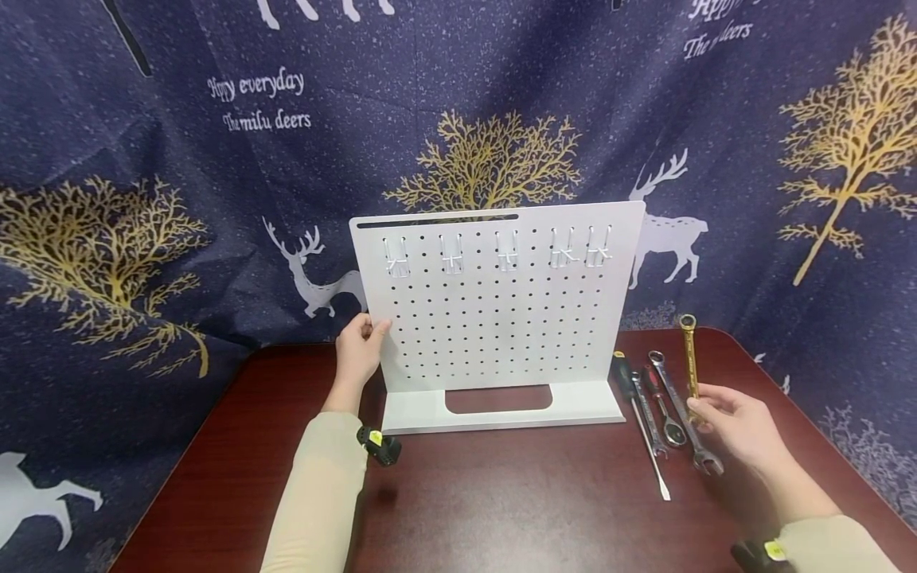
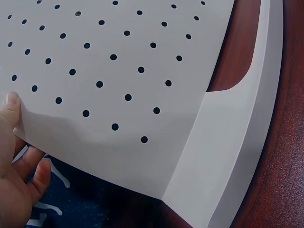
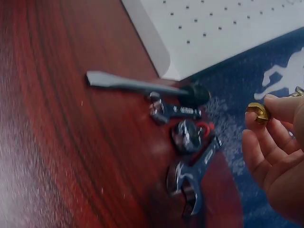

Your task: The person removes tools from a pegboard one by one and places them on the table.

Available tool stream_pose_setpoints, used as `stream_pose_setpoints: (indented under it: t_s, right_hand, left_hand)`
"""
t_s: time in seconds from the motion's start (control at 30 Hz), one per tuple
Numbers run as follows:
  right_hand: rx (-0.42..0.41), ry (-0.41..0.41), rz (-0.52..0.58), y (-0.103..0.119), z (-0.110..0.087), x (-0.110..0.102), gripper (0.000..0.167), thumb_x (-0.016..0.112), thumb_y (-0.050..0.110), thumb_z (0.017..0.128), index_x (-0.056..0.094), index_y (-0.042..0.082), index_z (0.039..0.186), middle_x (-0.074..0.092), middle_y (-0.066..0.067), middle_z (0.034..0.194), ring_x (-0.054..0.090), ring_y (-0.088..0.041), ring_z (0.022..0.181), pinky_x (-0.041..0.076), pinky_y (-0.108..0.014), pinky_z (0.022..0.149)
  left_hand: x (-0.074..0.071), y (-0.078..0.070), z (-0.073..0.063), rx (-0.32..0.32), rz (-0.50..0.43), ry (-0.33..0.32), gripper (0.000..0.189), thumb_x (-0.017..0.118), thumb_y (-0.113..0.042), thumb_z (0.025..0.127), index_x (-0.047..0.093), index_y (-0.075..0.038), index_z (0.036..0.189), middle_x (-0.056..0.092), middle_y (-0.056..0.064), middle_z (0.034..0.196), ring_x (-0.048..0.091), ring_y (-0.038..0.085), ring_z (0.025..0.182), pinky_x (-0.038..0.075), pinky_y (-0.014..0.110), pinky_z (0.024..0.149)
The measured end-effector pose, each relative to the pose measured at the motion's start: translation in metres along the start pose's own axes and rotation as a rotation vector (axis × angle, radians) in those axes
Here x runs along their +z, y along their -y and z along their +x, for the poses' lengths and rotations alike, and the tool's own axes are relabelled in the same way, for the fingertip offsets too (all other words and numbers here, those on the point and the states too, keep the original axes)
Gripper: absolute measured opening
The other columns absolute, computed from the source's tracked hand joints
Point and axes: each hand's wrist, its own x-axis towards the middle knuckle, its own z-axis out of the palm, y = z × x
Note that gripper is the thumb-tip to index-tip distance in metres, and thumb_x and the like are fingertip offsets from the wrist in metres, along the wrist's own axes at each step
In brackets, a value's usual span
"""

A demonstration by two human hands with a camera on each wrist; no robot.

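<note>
A white pegboard stand (image 1: pixel 494 318) stands upright on the table, with several white wire hooks (image 1: pixel 507 253) in a row near its top. My left hand (image 1: pixel 358 350) pinches its left edge, thumb on the front face; the left wrist view shows the thumb (image 2: pixel 11 107) there and the other fingers behind. In my right hand (image 1: pixel 738 422) is a gold combination wrench (image 1: pixel 691 358), held up off the table by its lower end, ring end on top. The right wrist view shows its open jaw end (image 3: pixel 259 113) between thumb and fingers.
Right of the pegboard lie a flat-blade screwdriver (image 1: pixel 648 438), a small wrench (image 1: pixel 647 414), a red-handled ratchet wrench (image 1: pixel 673 432) and a large silver combination wrench (image 1: pixel 680 406). The dark red table (image 1: pixel 501 501) meets a blue deer-print cloth (image 1: pixel 215 239) behind.
</note>
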Motion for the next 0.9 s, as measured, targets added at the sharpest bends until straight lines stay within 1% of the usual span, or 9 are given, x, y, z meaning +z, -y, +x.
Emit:
stream_pose_setpoints:
  t_s: [0.13, 0.23, 0.37, 0.53, 0.63, 0.77, 0.9]
  right_hand:
    - [0.011, 0.014, 0.006, -0.008, 0.0, -0.003, 0.035, 0.061, 0.01, 0.092, 0.054, -0.017, 0.113, 0.064, 0.025, 0.076, 0.064, 0.001, 0.064, 0.055, -0.022, 0.056]
    - [0.034, 0.032, -0.023, -0.016, 0.0, -0.006, 0.042, 0.06, 0.011, 0.092, 0.049, -0.022, 0.117, 0.064, 0.025, 0.076, 0.063, 0.003, 0.065, 0.055, -0.022, 0.056]
    - [0.076, 0.055, -0.066, -0.027, -0.001, -0.01, 0.047, 0.059, 0.013, 0.093, 0.047, -0.023, 0.12, 0.067, 0.02, 0.075, 0.062, 0.005, 0.065, 0.055, -0.022, 0.057]
    - [0.104, 0.081, -0.084, -0.035, -0.001, -0.016, 0.045, 0.06, 0.01, 0.092, 0.047, -0.025, 0.117, 0.068, 0.015, 0.072, 0.061, 0.003, 0.064, 0.055, -0.023, 0.056]
    - [0.131, 0.111, -0.104, -0.036, -0.001, -0.019, 0.044, 0.059, 0.009, 0.092, 0.048, -0.025, 0.116, 0.069, 0.006, 0.072, 0.061, 0.002, 0.063, 0.054, -0.024, 0.055]
    - [0.176, 0.166, -0.164, -0.037, 0.0, -0.022, 0.044, 0.056, 0.01, 0.093, 0.047, -0.025, 0.117, 0.071, -0.013, 0.08, 0.06, 0.0, 0.063, 0.054, -0.025, 0.056]
    - [0.218, 0.206, -0.199, -0.037, 0.001, -0.024, 0.044, 0.055, 0.009, 0.093, 0.046, -0.026, 0.118, 0.07, -0.018, 0.082, 0.06, -0.003, 0.063, 0.054, -0.025, 0.057]
  left_hand:
    - [0.0, 0.001, 0.001, -0.031, 0.038, 0.024, 0.028, 0.063, -0.031, 0.091, 0.056, -0.004, 0.087, 0.056, 0.008, 0.069, 0.043, 0.019, 0.065, 0.035, 0.027, 0.056]
    - [-0.001, 0.0, 0.002, -0.04, 0.056, 0.032, 0.028, 0.062, -0.031, 0.091, 0.055, -0.005, 0.088, 0.055, 0.007, 0.069, 0.043, 0.018, 0.066, 0.035, 0.026, 0.057]
    - [-0.001, -0.001, 0.001, -0.041, 0.053, 0.038, 0.027, 0.063, -0.031, 0.091, 0.057, -0.005, 0.09, 0.059, 0.009, 0.072, 0.044, 0.018, 0.067, 0.036, 0.027, 0.058]
    - [-0.001, -0.003, 0.002, -0.032, 0.041, 0.036, 0.026, 0.063, -0.03, 0.091, 0.057, -0.004, 0.089, 0.06, 0.012, 0.073, 0.045, 0.019, 0.067, 0.037, 0.027, 0.058]
    - [0.0, -0.004, 0.002, -0.034, 0.038, 0.032, 0.026, 0.064, -0.03, 0.091, 0.056, -0.005, 0.088, 0.059, 0.011, 0.072, 0.044, 0.02, 0.067, 0.037, 0.028, 0.057]
    - [0.0, -0.003, 0.001, -0.049, 0.037, 0.036, 0.027, 0.063, -0.031, 0.091, 0.056, -0.005, 0.088, 0.059, 0.01, 0.073, 0.045, 0.02, 0.069, 0.037, 0.027, 0.058]
    - [0.0, -0.002, 0.0, -0.058, 0.037, 0.038, 0.027, 0.062, -0.031, 0.091, 0.056, -0.005, 0.089, 0.058, 0.011, 0.074, 0.045, 0.02, 0.07, 0.038, 0.028, 0.06]
